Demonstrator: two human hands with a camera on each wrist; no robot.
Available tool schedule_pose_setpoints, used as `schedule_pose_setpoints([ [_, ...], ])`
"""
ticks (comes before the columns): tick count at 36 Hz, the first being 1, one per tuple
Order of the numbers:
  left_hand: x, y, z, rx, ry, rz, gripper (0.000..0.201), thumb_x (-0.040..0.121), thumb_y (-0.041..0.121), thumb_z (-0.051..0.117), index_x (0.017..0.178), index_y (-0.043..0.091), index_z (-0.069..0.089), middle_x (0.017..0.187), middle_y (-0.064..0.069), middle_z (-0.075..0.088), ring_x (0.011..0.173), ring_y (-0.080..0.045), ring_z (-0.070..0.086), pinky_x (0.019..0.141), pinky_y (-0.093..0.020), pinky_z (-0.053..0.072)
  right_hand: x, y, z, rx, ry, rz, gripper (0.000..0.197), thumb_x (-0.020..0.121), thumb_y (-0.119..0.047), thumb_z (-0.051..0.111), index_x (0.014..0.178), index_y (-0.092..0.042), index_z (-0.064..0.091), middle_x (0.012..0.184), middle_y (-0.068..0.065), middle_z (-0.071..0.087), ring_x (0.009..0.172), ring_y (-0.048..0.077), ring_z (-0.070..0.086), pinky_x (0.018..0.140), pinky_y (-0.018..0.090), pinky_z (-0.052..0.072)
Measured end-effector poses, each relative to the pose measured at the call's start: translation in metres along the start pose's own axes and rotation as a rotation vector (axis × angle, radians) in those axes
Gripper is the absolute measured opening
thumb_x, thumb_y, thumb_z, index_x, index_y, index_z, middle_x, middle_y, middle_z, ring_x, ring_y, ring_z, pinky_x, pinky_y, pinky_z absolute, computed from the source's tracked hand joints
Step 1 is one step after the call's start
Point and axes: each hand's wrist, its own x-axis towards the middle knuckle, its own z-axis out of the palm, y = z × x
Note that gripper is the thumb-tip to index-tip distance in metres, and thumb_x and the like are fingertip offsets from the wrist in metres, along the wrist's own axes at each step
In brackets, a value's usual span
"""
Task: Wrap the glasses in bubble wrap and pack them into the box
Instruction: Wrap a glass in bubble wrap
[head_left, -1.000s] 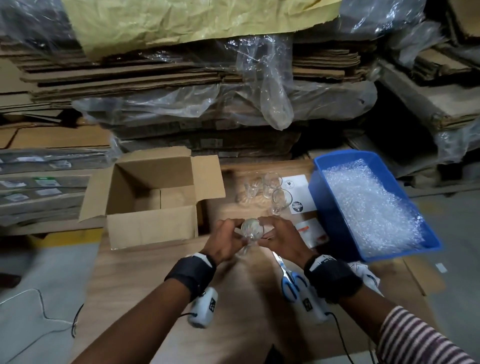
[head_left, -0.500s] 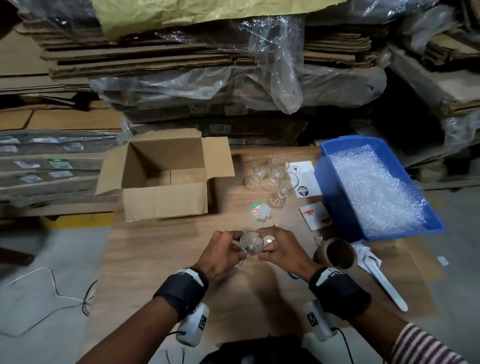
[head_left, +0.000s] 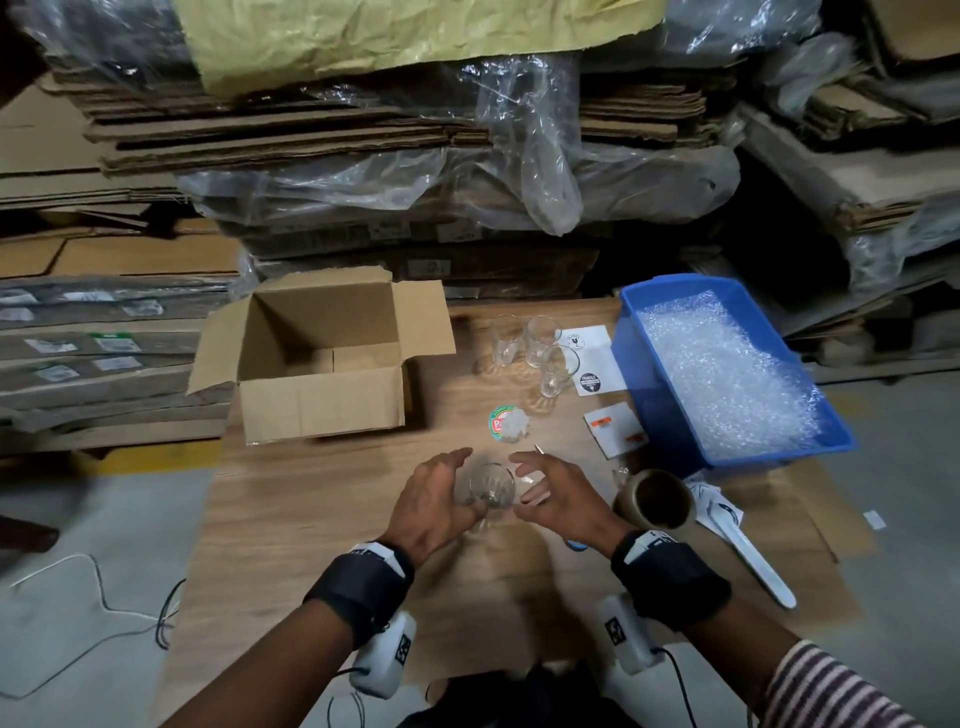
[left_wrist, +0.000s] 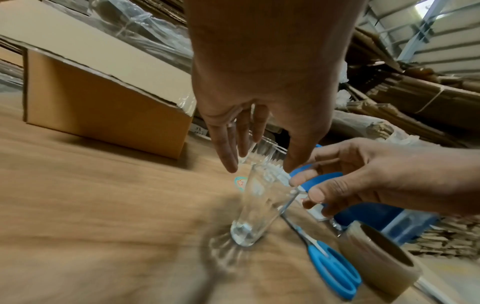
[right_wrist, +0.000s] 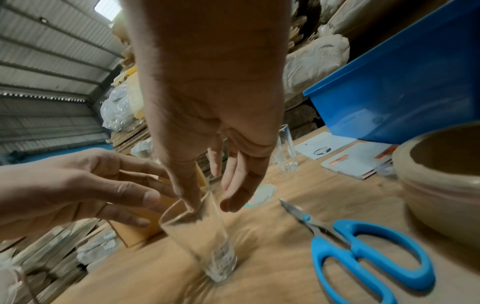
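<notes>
One clear glass (head_left: 491, 491) (left_wrist: 259, 205) (right_wrist: 205, 242) stands upright and bare on the wooden table, between my two hands. My left hand (head_left: 457, 483) (left_wrist: 259, 164) hovers at its left side with fingers straight, near the rim. On the other side, my right hand (head_left: 540, 483) (right_wrist: 209, 203) has relaxed fingers, and its thumb is at the rim. Neither hand grips the glass. Three more glasses (head_left: 535, 348) stand farther back. The open cardboard box (head_left: 322, 400) sits at back left. Bubble wrap (head_left: 727, 374) fills a blue bin (head_left: 628, 364) at right.
Blue-handled scissors (right_wrist: 363, 257) (left_wrist: 335, 269) lie just right of the glass. A brown tape roll (head_left: 657, 499) and a white tool (head_left: 753, 561) sit near the bin. Label sheets (head_left: 597, 358) and a round sticker (head_left: 509, 423) lie behind the glass. Flattened cardboard stacks rise behind the table.
Both hands held the glass together above the table; now it stands on the table nearer me and both hands have opened around it.
</notes>
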Motion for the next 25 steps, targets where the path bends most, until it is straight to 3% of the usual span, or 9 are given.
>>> schedule_pose_setpoints([
  [3, 0.000, 0.019, -0.004, -0.042, 0.053, 0.066, 0.077, 0.071, 0.047, 0.068, 0.143, 0.023, 0.057, 0.136, -0.001, 0.062, 0.123, -0.020, 0.058, 0.102, -0.041, 0.051, -0.005, 0.003, -0.020, -0.028, 0.046, 0.005, 0.046, 0.080, -0.004, 0.082, 0.122, -0.017, 0.069, 0.105, -0.003, 0.067, 0.073, 0.005, 0.065, 0.072, 0.010, 0.051],
  [6, 0.005, 0.051, -0.009, -0.030, 0.037, 0.195, 0.065, 0.079, 0.031, 0.072, 0.141, 0.019, 0.058, 0.136, -0.004, 0.062, 0.124, -0.022, 0.055, 0.104, -0.038, 0.048, -0.015, 0.008, -0.051, -0.011, 0.116, -0.016, 0.029, 0.080, -0.003, 0.084, 0.106, -0.010, 0.076, 0.099, 0.002, 0.076, 0.083, 0.011, 0.069, 0.076, 0.017, 0.054],
  [10, 0.020, 0.095, 0.001, -0.030, 0.003, 0.376, 0.058, 0.082, 0.034, 0.066, 0.137, 0.019, 0.062, 0.134, -0.001, 0.065, 0.123, -0.019, 0.058, 0.103, -0.039, 0.050, -0.032, 0.017, -0.106, -0.015, 0.274, -0.039, 0.020, 0.080, 0.000, 0.084, 0.097, -0.007, 0.076, 0.087, -0.001, 0.076, 0.072, -0.008, 0.068, 0.071, 0.012, 0.051],
  [12, 0.029, 0.115, 0.012, -0.047, -0.019, 0.442, 0.058, 0.082, 0.036, 0.063, 0.136, 0.017, 0.063, 0.132, -0.001, 0.066, 0.122, -0.018, 0.059, 0.102, -0.036, 0.050, -0.039, 0.024, -0.139, -0.055, 0.347, -0.051, 0.020, 0.080, -0.004, 0.085, 0.097, -0.010, 0.077, 0.085, -0.003, 0.077, 0.074, -0.008, 0.069, 0.073, 0.013, 0.051],
  [16, 0.042, 0.161, 0.037, -0.077, -0.041, 0.547, 0.059, 0.082, 0.041, 0.058, 0.133, 0.012, 0.065, 0.127, -0.004, 0.069, 0.117, -0.018, 0.061, 0.099, -0.031, 0.048, -0.046, 0.045, -0.198, -0.156, 0.495, -0.071, 0.016, 0.082, -0.002, 0.082, 0.093, -0.013, 0.076, 0.084, 0.000, 0.075, 0.079, 0.005, 0.071, 0.074, 0.018, 0.055],
  [20, 0.059, 0.197, 0.070, -0.086, -0.071, 0.580, 0.050, 0.084, 0.039, 0.060, 0.126, 0.012, 0.068, 0.122, -0.007, 0.072, 0.113, -0.023, 0.064, 0.099, -0.036, 0.050, -0.035, 0.073, -0.244, -0.295, 0.639, -0.030, 0.021, 0.075, -0.011, 0.089, 0.091, -0.013, 0.076, 0.091, 0.002, 0.075, 0.088, 0.021, 0.071, 0.084, 0.038, 0.056],
  [23, 0.070, 0.215, 0.097, -0.090, -0.075, 0.549, 0.053, 0.085, 0.036, 0.063, 0.133, 0.014, 0.064, 0.130, -0.009, 0.068, 0.123, -0.026, 0.059, 0.106, -0.032, 0.043, -0.023, 0.096, -0.268, -0.424, 0.629, 0.034, 0.038, 0.063, -0.021, 0.098, 0.090, -0.010, 0.075, 0.096, 0.010, 0.074, 0.095, 0.033, 0.067, 0.090, 0.044, 0.048],
  [25, 0.076, 0.227, 0.112, -0.111, -0.063, 0.540, 0.052, 0.087, 0.025, 0.071, 0.136, 0.014, 0.062, 0.131, -0.010, 0.065, 0.126, -0.027, 0.056, 0.107, -0.029, 0.037, -0.014, 0.111, -0.280, -0.478, 0.560, 0.062, 0.053, 0.056, -0.026, 0.101, 0.096, -0.006, 0.074, 0.100, 0.014, 0.072, 0.099, 0.038, 0.066, 0.092, 0.045, 0.046],
])
